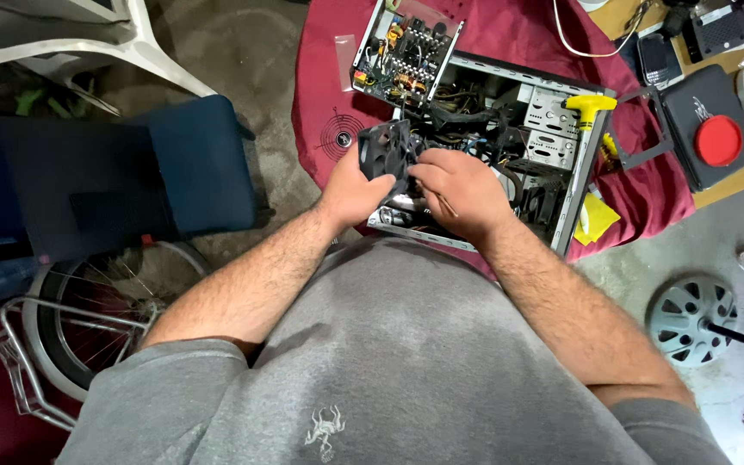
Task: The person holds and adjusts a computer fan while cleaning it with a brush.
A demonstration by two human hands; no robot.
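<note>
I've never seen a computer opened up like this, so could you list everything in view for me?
Computer case: one, grey metal, open, lying on the cloth.
Cloth: one, dark red, under the case.
Cooling fan: one, black, held over the case.
Circuit board: one, dark with yellow parts, at the case's far end.
T-handle tool: one, yellow, resting on the case.
Round lid: one, red, on a black box at the right.
Chair: one, dark blue, at the left.
Bicycle wheel: one, lower left.
Wheel cover: one, grey, on the floor at the right.
Left hand: grips the fan.
Right hand: on the fan, fingers curled.
</note>
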